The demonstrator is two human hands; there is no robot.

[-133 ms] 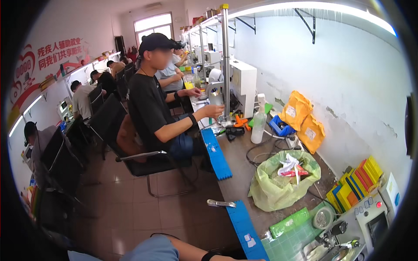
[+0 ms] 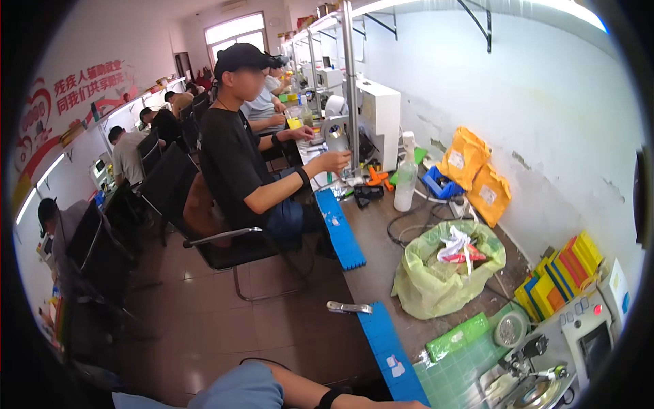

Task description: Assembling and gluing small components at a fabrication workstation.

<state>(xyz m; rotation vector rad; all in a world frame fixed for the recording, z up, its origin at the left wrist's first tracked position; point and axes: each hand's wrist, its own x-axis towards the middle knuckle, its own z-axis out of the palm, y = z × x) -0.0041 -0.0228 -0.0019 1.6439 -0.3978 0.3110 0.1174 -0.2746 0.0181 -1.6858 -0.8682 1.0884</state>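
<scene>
Dipping slightly since the last picture, my view takes in more of the left forearm. The yellow-green bag and its neighbours keep their places on the table, so I judge the handling no further along. My left hand barely shows, below the bag; I cannot tell whether its fingers are apart or together. My right hand is out of view. Nearest lies a blue strip, left of the bag. Red writing marks the wall far left of the bag; labels on orange packets beyond it are too small to read.
</scene>
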